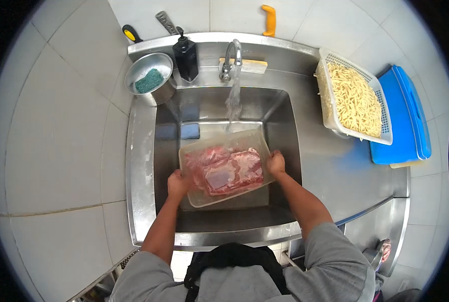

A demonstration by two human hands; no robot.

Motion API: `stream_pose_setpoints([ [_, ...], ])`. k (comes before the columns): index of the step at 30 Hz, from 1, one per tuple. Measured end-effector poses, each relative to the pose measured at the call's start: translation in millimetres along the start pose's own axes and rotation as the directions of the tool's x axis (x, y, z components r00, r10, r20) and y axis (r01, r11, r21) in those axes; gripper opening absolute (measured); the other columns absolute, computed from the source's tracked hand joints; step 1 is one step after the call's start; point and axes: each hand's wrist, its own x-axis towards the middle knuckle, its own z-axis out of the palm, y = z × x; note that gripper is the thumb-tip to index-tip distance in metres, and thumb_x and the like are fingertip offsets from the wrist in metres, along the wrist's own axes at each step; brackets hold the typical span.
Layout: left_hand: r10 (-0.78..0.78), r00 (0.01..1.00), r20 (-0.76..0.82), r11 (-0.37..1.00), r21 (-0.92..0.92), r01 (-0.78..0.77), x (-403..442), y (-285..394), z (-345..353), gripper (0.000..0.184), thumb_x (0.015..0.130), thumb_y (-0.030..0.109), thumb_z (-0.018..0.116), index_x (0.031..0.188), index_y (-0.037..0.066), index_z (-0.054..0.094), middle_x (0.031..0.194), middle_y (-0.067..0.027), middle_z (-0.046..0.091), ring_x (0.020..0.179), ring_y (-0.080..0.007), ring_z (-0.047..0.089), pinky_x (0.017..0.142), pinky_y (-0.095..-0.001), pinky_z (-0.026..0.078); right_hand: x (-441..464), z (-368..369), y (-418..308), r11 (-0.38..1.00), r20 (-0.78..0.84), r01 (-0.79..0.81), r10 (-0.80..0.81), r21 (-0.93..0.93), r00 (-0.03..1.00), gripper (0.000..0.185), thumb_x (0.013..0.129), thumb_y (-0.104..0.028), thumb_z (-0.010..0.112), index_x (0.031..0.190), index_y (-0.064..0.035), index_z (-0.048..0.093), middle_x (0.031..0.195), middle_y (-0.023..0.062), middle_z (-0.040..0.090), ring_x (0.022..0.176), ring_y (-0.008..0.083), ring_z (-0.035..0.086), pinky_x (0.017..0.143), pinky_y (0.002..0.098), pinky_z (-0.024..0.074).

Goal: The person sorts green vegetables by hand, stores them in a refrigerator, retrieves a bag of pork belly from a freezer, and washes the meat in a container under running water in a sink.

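Note:
Both of my hands grip a translucent plastic tub [217,201] over the steel sink basin [280,201]. My left hand [177,185] is closed on its left end, and my right hand [275,163] is closed on its right end. Inside the tub lie large pieces of raw meat [234,173]. The tub sits at a slant, its right end farther from me. Behind it, water runs from the faucet [229,60] into the basin, landing beyond the tub's far edge. My fingertips under the rim are hidden.
A steel pot [159,93] with a green scouring pad [149,81] stands back left, beside a black pump bottle [185,58]. On the right counter are a white basket [330,113] of pale noodle-like strips [355,95] and a blue lidded box [398,121]. An orange handle [269,21] shows behind the sink.

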Motion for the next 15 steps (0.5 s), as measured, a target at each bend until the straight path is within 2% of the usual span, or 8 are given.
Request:
stream_pose_setpoints([
  [1, -0.009, 1.000, 0.007, 0.990, -0.139, 0.010, -0.9, 0.5, -0.8, 0.028, 0.076, 0.024, 0.063, 0.089, 0.000, 0.067, 0.084, -0.0243, 0.067, 0.082, -0.0419, 0.066, 0.073, -0.0443, 0.051, -3.9, -3.7, -1.6, 0.996, 0.058, -0.066, 0.063, 0.051, 0.996, 0.021, 0.084, -0.016, 0.060, 0.095, 0.0017, 0.060, 0.095, 0.0267, 0.065, 0.093, 0.0448, 0.063, 0.082, 0.0500, 0.0490],
  [3, 0.031, 0.999, -0.031, 0.995, -0.094, -0.034, -18.5, 19.9, -23.3, 0.027, 0.075, 0.022, 0.062, 0.089, -0.001, 0.066, 0.082, -0.0240, 0.066, 0.079, -0.0413, 0.066, 0.071, -0.0444, 0.051, -7.7, -7.9, -7.5, 0.986, 0.105, -0.131, 0.120, 0.107, 0.987, 0.021, 0.084, -0.015, 0.060, 0.097, 0.0007, 0.062, 0.098, 0.0273, 0.066, 0.095, 0.0458, 0.063, 0.085, 0.0502, 0.0493],
  [5, 0.070, 0.994, -0.082, 0.996, -0.051, -0.074, -35.7, 44.0, -49.7, 0.025, 0.075, 0.019, 0.061, 0.089, -0.001, 0.066, 0.079, -0.0236, 0.066, 0.076, -0.0407, 0.066, 0.070, -0.0445, 0.051, -7.4, -5.2, -18.3, 0.991, -0.005, 0.045, -0.045, 0.129, 0.999, 0.018, 0.082, -0.015, 0.059, 0.090, 0.0012, 0.061, 0.082, 0.0256, 0.065, 0.083, 0.0448, 0.064, 0.076, 0.0486, 0.0499],
  [6, 0.115, 0.986, -0.121, 0.993, -0.008, -0.117, -41.3, 44.3, -62.5, 0.024, 0.075, 0.017, 0.061, 0.089, -0.001, 0.065, 0.077, -0.0237, 0.065, 0.073, -0.0397, 0.066, 0.068, -0.0446, 0.051, -7.4, -11.2, -33.3, 0.986, 0.004, 0.007, -0.008, 0.164, 1.000, 0.017, 0.081, -0.014, 0.060, 0.088, 0.0007, 0.061, 0.083, 0.0260, 0.065, 0.084, 0.0442, 0.064, 0.076, 0.0475, 0.0501],
  [8, 0.178, 0.969, -0.169, 0.980, 0.116, -0.159, -49.8, 46.7, -89.3, 0.019, 0.074, 0.011, 0.059, 0.086, -0.003, 0.062, 0.072, -0.0238, 0.062, 0.067, -0.0380, 0.063, 0.064, -0.0448, 0.049, -4.1, -20.2, -56.7, 0.981, 0.000, 0.058, -0.059, 0.185, 0.998, 0.016, 0.080, -0.014, 0.061, 0.087, 0.0007, 0.061, 0.084, 0.0262, 0.065, 0.085, 0.0438, 0.065, 0.076, 0.0469, 0.0503],
  [10, 0.186, 0.962, -0.198, 0.982, 0.076, -0.174, -67.3, 72.9, -116.9, 0.017, 0.074, 0.011, 0.058, 0.083, -0.003, 0.061, 0.070, -0.0235, 0.061, 0.066, -0.0383, 0.062, 0.062, -0.0447, 0.048, 0.1, -35.7, -82.8, 0.973, 0.001, 0.116, -0.119, 0.201, 0.993, 0.016, 0.080, -0.014, 0.062, 0.086, 0.0006, 0.061, 0.085, 0.0264, 0.066, 0.086, 0.0433, 0.065, 0.077, 0.0463, 0.0505],
  [13, 0.210, 0.942, -0.261, 0.976, 0.000, -0.218, -67.8, 80.2, -130.3, 0.015, 0.074, 0.011, 0.058, 0.079, -0.004, 0.058, 0.068, -0.0231, 0.059, 0.065, -0.0389, 0.060, 0.061, -0.0448, 0.047, 12.2, -67.6, -118.9, 0.972, -0.003, 0.098, -0.099, 0.214, 0.995, 0.017, 0.078, -0.015, 0.064, 0.086, 0.0007, 0.062, 0.087, 0.0256, 0.066, 0.088, 0.0418, 0.065, 0.080, 0.0451, 0.0507],
  [15, 0.234, 0.918, -0.320, 0.965, -0.039, -0.259, -62.5, 90.0, -136.3, 0.015, 0.074, 0.011, 0.058, 0.078, -0.004, 0.057, 0.067, -0.0229, 0.058, 0.065, -0.0393, 0.060, 0.060, -0.0450, 0.047, 25.7, -86.6, -141.9, 0.979, 0.052, 0.089, -0.100, 0.182, 0.994, 0.023, 0.079, -0.016, 0.065, 0.092, 0.0021, 0.062, 0.098, 0.0266, 0.066, 0.096, 0.0416, 0.064, 0.085, 0.0455, 0.0501],
])
